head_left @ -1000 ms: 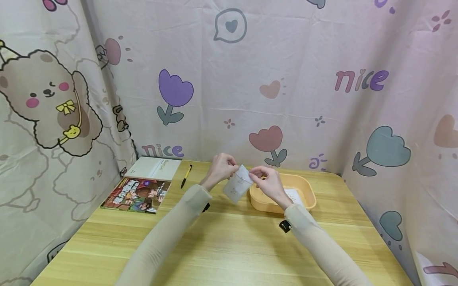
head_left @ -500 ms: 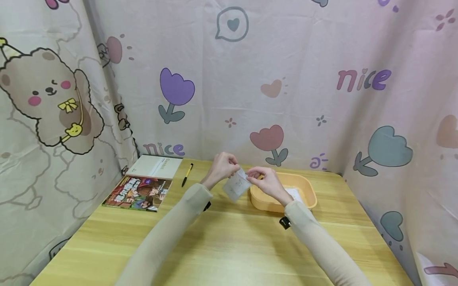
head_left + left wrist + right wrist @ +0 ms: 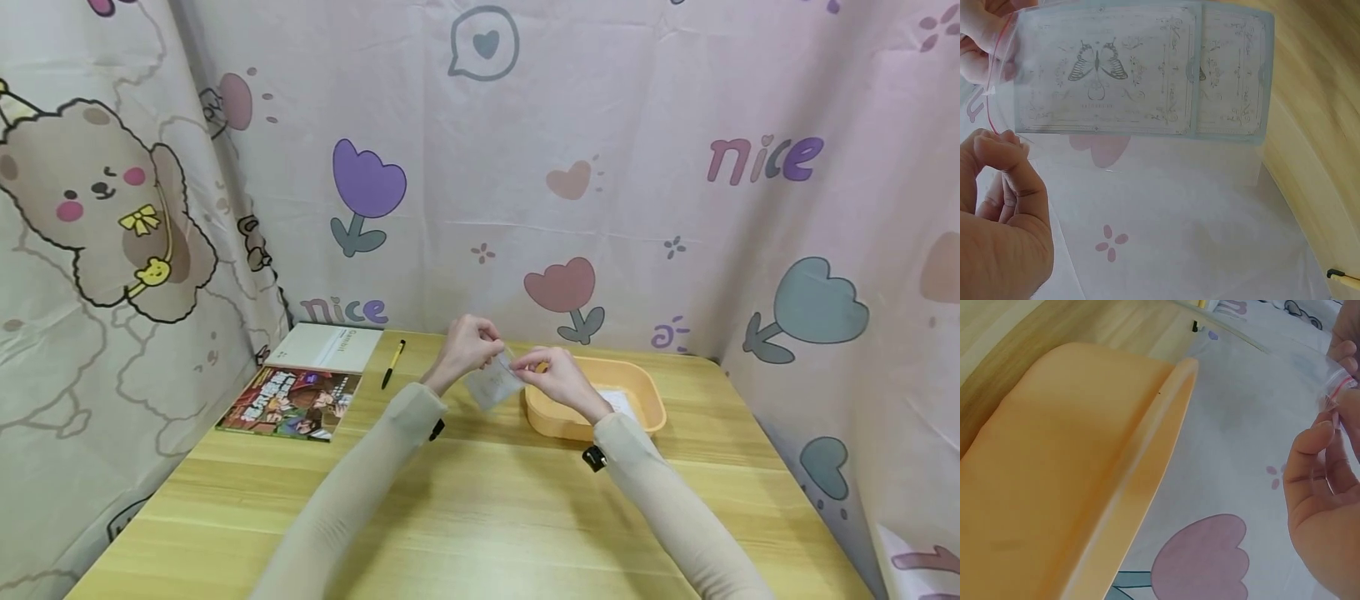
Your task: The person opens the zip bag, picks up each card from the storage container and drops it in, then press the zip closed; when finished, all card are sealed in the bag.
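A clear zip-lock bag with a red seal strip hangs tilted between both hands above the table. Inside it are pale printed cards with blue-green edges and a butterfly picture, seen in the left wrist view. The left hand pinches one end of the bag's mouth between thumb and fingers. At the other end, the right hand pinches the strip with its fingertips, just left of a yellow-orange plastic tray. A white printed piece lies in the tray, partly hidden by the right wrist.
To the left, a yellow-and-black pen lies on the wooden table. Beyond it are a white notebook and a colourful comic-style book. A patterned curtain hangs along the table's back and sides.
The right hand has shifted slightly left along the bag's mouth, closer to the left hand. The bag's top edge has tipped, and both hands keep their pinch. Books, pen and tray stay put.
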`<action>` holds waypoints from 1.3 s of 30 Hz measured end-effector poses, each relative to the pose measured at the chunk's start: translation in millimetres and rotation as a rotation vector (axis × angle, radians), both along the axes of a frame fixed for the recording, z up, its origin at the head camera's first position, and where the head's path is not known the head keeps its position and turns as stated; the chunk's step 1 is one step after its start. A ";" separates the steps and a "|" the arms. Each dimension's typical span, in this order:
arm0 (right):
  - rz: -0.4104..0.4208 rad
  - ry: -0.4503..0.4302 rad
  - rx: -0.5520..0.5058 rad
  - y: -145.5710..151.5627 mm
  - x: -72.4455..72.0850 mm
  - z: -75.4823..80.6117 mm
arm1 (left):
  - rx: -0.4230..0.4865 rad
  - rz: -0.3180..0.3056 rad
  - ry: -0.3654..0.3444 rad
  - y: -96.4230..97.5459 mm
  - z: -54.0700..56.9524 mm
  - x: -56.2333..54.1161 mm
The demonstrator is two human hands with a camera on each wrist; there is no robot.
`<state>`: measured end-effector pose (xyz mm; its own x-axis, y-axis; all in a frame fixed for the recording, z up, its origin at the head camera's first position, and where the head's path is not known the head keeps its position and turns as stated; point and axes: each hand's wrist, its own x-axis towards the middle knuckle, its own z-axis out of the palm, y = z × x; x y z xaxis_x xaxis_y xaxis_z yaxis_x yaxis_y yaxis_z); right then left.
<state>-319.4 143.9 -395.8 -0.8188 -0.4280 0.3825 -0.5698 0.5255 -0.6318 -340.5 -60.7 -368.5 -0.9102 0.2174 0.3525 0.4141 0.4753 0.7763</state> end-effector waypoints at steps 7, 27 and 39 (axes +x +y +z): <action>0.029 -0.004 0.006 -2.2 -1.9 0.7 | -0.009 -0.004 -0.006 -0.5 2.1 1.1; 0.045 -0.151 -0.203 10.0 -3.8 -5.0 | -0.044 0.022 -0.024 -9.0 2.6 2.8; 0.000 -0.228 -0.259 52.3 -9.2 -10.1 | -0.068 0.032 -0.037 -12.0 4.3 -0.7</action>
